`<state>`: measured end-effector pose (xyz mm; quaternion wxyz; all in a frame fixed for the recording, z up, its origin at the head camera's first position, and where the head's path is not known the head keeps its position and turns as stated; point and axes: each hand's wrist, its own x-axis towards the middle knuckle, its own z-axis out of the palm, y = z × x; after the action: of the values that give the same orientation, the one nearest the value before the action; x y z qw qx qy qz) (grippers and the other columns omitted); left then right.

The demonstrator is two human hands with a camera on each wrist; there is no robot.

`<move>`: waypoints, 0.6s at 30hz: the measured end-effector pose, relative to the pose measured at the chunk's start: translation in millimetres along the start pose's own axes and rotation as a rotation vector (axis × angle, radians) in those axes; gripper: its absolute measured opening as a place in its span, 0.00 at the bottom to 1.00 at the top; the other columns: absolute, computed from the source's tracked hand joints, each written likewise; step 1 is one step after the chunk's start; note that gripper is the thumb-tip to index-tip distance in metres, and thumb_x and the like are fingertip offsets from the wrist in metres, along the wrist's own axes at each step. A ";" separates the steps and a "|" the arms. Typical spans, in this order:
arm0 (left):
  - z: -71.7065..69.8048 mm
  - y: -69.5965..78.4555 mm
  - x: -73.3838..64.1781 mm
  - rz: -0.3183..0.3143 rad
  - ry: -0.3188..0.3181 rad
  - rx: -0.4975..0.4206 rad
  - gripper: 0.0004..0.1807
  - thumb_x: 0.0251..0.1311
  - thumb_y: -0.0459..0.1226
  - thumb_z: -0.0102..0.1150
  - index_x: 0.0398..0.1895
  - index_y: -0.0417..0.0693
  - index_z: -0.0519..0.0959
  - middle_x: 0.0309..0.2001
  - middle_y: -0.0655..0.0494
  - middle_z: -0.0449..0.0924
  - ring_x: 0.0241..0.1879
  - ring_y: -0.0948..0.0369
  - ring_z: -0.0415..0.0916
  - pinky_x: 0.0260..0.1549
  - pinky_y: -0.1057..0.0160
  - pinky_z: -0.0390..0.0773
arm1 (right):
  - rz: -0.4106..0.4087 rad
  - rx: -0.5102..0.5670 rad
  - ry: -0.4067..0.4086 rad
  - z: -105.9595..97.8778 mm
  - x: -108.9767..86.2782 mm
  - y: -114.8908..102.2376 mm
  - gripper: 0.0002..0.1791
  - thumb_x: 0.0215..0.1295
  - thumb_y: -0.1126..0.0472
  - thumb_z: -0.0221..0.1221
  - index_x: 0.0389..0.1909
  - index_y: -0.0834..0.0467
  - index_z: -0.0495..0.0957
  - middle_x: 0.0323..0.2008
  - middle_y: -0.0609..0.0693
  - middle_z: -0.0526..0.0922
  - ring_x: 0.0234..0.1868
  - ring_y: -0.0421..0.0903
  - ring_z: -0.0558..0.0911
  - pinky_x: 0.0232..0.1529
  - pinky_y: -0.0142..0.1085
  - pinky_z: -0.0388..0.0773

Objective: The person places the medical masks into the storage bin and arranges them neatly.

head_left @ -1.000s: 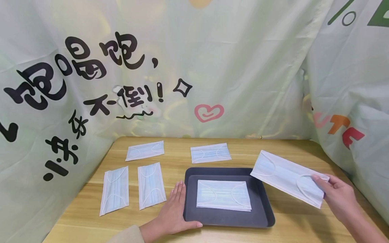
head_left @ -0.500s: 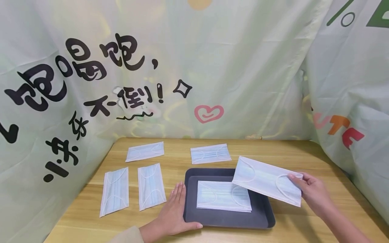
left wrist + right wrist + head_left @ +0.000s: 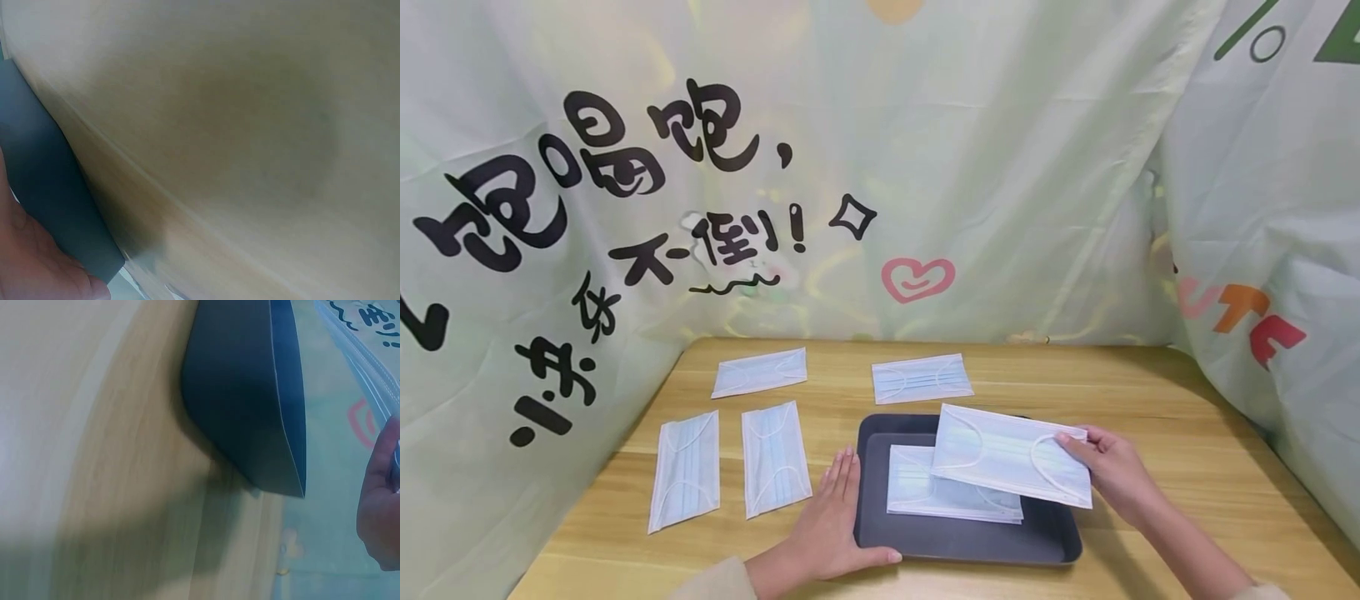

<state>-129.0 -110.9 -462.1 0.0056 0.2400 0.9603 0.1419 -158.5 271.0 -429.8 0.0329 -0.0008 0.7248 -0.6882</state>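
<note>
My right hand (image 3: 1116, 471) pinches the right end of a pale blue face mask (image 3: 1011, 454), thumb on top. That mask is held tilted over the right part of a dark grey tray (image 3: 966, 546). Beneath it, a small stack of face masks (image 3: 913, 492) lies in the tray, its right side partly covered. My left hand (image 3: 823, 529) rests against the tray's left side with straight fingers, the thumb along the front edge. In the left wrist view, part of the left hand (image 3: 37, 262) touches the tray wall (image 3: 50, 169). The right wrist view shows the held mask (image 3: 362, 369) edge-on beside the tray (image 3: 244, 394).
Two face masks lie upright left of the tray, a left one (image 3: 685, 471) and a right one (image 3: 777, 458). Behind are a back-left mask (image 3: 760, 372) and a back-right mask (image 3: 922, 378). A printed curtain (image 3: 1000, 208) borders the wooden table (image 3: 1150, 392).
My right hand has carried the pinched mask leftward and somewhat lower, from right of the tray to over the stack. The left hand stays at the tray's left side.
</note>
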 end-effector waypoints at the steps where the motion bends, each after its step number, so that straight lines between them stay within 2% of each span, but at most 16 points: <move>1: -0.2 0.2 0.2 0.000 0.000 0.001 0.70 0.38 0.77 0.46 0.70 0.30 0.44 0.72 0.35 0.41 0.72 0.43 0.41 0.67 0.48 0.55 | 0.026 -0.023 0.011 6.4 -2.1 -6.4 0.06 0.66 0.61 0.53 0.31 0.51 0.78 0.24 0.40 0.82 0.24 0.35 0.79 0.25 0.28 0.78; 5: -0.2 0.7 0.4 0.007 0.006 0.013 0.70 0.39 0.77 0.45 0.70 0.30 0.45 0.72 0.35 0.42 0.72 0.43 0.42 0.67 0.49 0.56 | 0.075 -0.048 0.006 24.2 -5.2 -19.6 0.06 0.67 0.62 0.53 0.33 0.56 0.78 0.22 0.40 0.81 0.23 0.34 0.79 0.24 0.28 0.77; 9: 0.2 0.7 0.5 0.011 0.010 0.018 0.69 0.39 0.78 0.44 0.70 0.30 0.46 0.72 0.35 0.42 0.72 0.43 0.42 0.67 0.48 0.56 | 0.132 -0.085 0.020 36.3 -2.5 -21.5 0.08 0.66 0.61 0.53 0.36 0.62 0.77 0.21 0.39 0.81 0.22 0.35 0.78 0.24 0.29 0.77; 18: -0.5 0.4 0.4 0.008 -0.002 0.014 0.69 0.39 0.77 0.45 0.70 0.30 0.45 0.72 0.35 0.41 0.72 0.43 0.41 0.68 0.49 0.54 | 0.136 -0.079 -0.031 55.7 7.9 -12.4 0.12 0.66 0.62 0.54 0.41 0.69 0.75 0.24 0.39 0.80 0.25 0.33 0.77 0.27 0.27 0.77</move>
<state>-129.2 -110.5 -461.5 0.0043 0.2441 0.9603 0.1352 -164.2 214.4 -420.6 0.0906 0.0364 0.7490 -0.6553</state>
